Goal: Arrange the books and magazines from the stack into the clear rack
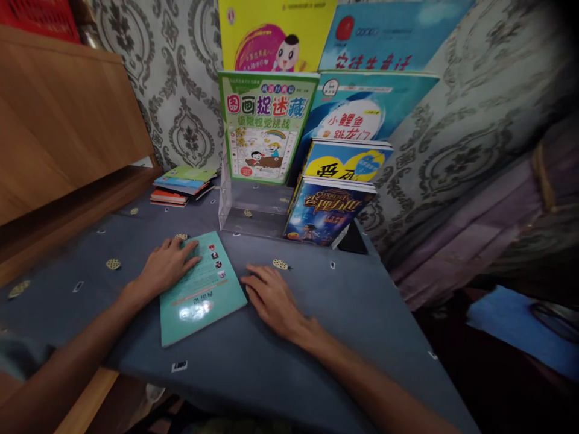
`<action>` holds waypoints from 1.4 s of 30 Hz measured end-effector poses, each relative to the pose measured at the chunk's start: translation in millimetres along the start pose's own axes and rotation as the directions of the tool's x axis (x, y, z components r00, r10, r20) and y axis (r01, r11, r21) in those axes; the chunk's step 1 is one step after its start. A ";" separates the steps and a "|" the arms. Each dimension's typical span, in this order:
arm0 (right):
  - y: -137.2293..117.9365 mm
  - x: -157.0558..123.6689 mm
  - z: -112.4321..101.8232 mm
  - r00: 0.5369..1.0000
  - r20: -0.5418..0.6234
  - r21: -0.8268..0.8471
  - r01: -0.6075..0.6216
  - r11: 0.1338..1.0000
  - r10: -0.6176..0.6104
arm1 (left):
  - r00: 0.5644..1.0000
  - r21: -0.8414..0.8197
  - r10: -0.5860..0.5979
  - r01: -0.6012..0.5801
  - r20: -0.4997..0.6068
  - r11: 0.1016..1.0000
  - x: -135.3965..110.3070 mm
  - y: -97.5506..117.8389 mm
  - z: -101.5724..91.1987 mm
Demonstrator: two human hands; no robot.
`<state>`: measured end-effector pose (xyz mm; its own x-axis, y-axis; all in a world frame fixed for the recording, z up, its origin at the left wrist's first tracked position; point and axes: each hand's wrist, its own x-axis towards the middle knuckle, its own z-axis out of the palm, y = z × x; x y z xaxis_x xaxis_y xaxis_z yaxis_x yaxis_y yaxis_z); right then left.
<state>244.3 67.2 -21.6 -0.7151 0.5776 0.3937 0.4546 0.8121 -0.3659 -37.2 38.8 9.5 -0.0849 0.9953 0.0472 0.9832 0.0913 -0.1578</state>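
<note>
Your left hand (166, 265) lies palm down on the teal book (203, 289), fingers spread over the cover and closed on nothing. Your right hand (275, 304) is just beside the book's right side, palm down, fingers loosely bent and apart, with nothing in its grasp; you may have a fingertip against the cover's edge, but the view is too soft there to be sure.

The teal book rests flat and shut, left of the middle of the table (316, 337) and toward its near edge, its large lettering upside down from where you sit.

As far as the picture shows, part of the set already stands upright in the clear rack (253, 223) by the table's back edge. On its left side you have the yellow book (275, 36) behind the green book (266, 126); on its right side, from back to front, the tall blue book (389, 36), the turquoise book (353, 108), the yellow-and-blue book (348, 163) and the dark blue book (328, 211). Clear plastic tiers show in front of the green one.

Outside the rack you have the teal book under your hand and a small stack of books (183, 184) lying flat near the table's back left corner.
</note>
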 end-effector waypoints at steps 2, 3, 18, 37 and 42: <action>-16.1 -2.4 -0.4 0.996 -0.034 0.019 0.079 0.997 -0.079 | 1.000 0.000 -0.005 0.005 0.007 1.000 1.3 -1.8 0.3; -24.5 -3.6 -0.7 0.991 -0.035 0.027 0.131 0.991 -0.130 | 1.000 0.011 -0.007 0.007 0.010 1.000 1.5 -1.4 -1.0; -44.2 -15.8 -4.3 0.975 0.104 0.042 0.195 0.980 -0.199 | 0.991 -0.055 0.096 -0.091 0.095 0.994 -35.4 68.4 -17.1; -44.3 -16.9 -3.9 0.954 0.229 0.063 0.185 0.981 -0.195 | 0.962 -0.209 0.268 -0.273 -0.052 0.939 -4.0 43.6 2.3; -41.7 -16.1 2.7 0.957 0.207 0.090 0.187 0.978 -0.202 | 0.920 -0.319 0.362 -0.391 -0.151 0.863 -32.1 33.3 7.9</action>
<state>235.4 23.7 -15.0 -0.8865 0.3715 0.2760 0.2628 0.8950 -0.3605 -3.0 10.2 -5.1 0.3017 0.9438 0.1350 0.9334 -0.3213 0.1598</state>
